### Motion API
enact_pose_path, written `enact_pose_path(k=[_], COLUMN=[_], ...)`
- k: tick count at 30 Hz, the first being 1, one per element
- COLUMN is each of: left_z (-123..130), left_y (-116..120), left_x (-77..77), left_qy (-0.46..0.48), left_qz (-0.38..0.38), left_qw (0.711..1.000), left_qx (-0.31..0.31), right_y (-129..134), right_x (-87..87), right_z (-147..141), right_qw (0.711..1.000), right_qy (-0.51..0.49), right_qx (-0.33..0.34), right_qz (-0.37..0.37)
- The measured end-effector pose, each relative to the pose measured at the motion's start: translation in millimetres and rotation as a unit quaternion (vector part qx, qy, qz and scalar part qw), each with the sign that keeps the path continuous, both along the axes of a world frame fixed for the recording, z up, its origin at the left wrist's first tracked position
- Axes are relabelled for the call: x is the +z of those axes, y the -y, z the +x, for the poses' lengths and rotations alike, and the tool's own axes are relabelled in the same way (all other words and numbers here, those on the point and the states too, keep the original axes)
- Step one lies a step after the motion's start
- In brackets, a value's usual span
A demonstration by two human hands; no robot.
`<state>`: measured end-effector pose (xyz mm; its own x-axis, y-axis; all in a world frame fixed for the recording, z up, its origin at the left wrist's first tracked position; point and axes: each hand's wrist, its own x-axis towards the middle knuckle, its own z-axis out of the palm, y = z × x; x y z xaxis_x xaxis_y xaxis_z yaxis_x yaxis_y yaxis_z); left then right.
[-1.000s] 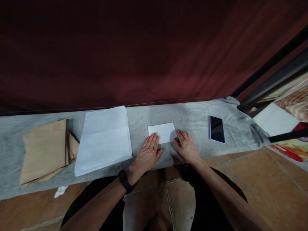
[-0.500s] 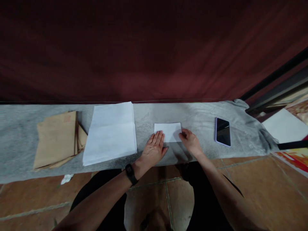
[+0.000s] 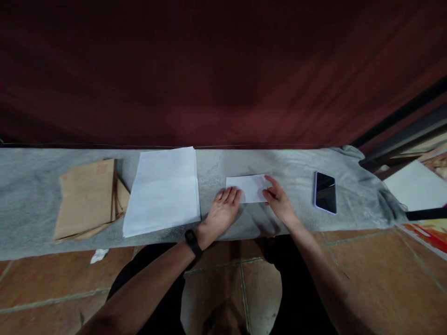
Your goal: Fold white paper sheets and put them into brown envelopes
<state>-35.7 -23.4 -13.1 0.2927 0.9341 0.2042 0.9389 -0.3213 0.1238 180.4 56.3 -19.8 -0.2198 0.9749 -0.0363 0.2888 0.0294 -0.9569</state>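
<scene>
A small white rectangle of folded paper lies on the grey cloth in the middle. My left hand rests flat with its fingertips on the paper's lower left part. At the paper's right edge is my right hand, its thumb on the face and its index finger at the upper right corner, gripping that end. To the left lies a stack of large white sheets, and beyond it a pile of brown paper envelopes.
A phone in a purple case lies on the grey cloth, right of my hands. A dark red curtain hangs behind. White paper and a black bar are at the far right.
My right hand has opened its thumb and index finger wider along the paper's right edge. The whole view has shifted slightly; my left hand still presses on the paper.
</scene>
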Motion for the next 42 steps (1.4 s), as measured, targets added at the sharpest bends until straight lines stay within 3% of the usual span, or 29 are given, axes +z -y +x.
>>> enact_pose_path(k=[4, 7, 15, 22, 27, 31, 35, 42], left_z=[-14.9, -24.1, -27.9, -30.5, -31.8, -32.0, -31.3, -33.7], left_y=[-11.7, -20.1, -30.0, -21.5, -22.1, -24.2, -25.3, -26.2], left_x=[7.5, 13.5, 23.5, 31.0, 35.0, 37.0, 37.7, 33.6], left_qy=[0.096, 0.204, 0.415, 0.37, 0.429, 0.449, 0.472, 0.479], left_qz=[0.033, 0.063, 0.098, 0.156, 0.149, 0.125, 0.103, 0.097], left_qw=[0.994, 0.974, 0.9, 0.916, 0.89, 0.88, 0.866, 0.861], left_qx=[0.046, 0.078, 0.089, -0.023, 0.041, 0.09, 0.128, 0.141], right_y=[1.3, 4.0, -0.8, -0.9, -5.2, -7.8, -8.0, -4.0], right_x=[16.2, 27.6, 30.3, 35.3, 35.0, 32.4, 30.8, 39.2], right_z=[2.8, 3.9, -4.6, -0.1, -1.3, -6.6, -11.8, -18.2], right_qw=[0.987, 0.965, 0.975, 0.958, 0.972, 0.991, 0.99, 0.994], right_qy=[-0.122, -0.213, -0.19, -0.268, -0.216, -0.13, -0.092, -0.094], right_qx=[-0.002, 0.026, -0.008, -0.013, 0.004, -0.018, -0.059, -0.048], right_qz=[-0.101, -0.15, -0.119, -0.104, -0.096, 0.011, 0.085, -0.003])
